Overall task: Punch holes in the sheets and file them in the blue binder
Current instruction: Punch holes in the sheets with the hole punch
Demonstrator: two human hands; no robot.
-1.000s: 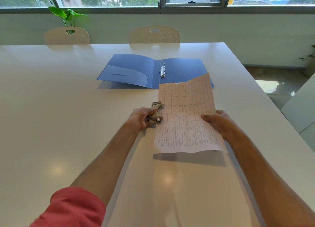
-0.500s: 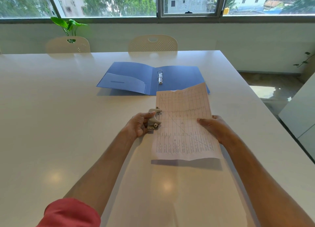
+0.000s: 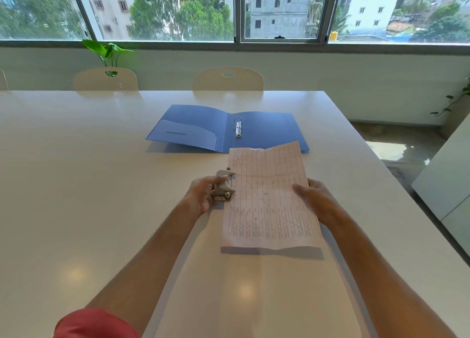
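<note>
- Nearest me I see a red sleeve [image 3: 94,323] at the bottom left edge, and both forearms reaching out over the white surface [image 3: 76,210].
- My left hand [image 3: 202,195] is curled round the punch [image 3: 225,185], thumb on top of its lever; the punch sits on the surface at the left edge of the sheet [image 3: 269,198].
- The sheet's left edge is at the punch's mouth; I cannot tell how far in it goes.
- My right hand [image 3: 314,200] pinches the sheet's right edge, thumb on top, fingers underneath.
- The sheet is a printed grid with a diagonal line across it. It is held off the surface and casts a shadow just under its near edge; it is slightly wavy at both ends.
- Past the sheet, the blue binder [image 3: 193,129] lies open flat on the surface. Its left flap has a pocket and its rings [image 3: 238,127] stand just right of the spine. The sheet's far right corner overlaps the binder's near edge from my view.
- Behind the surface stand two pale chairs [image 3: 228,79], with a green plant [image 3: 109,51] behind the left one.
- Farthest back are the windows [image 3: 162,12], with trees and buildings outside.
</note>
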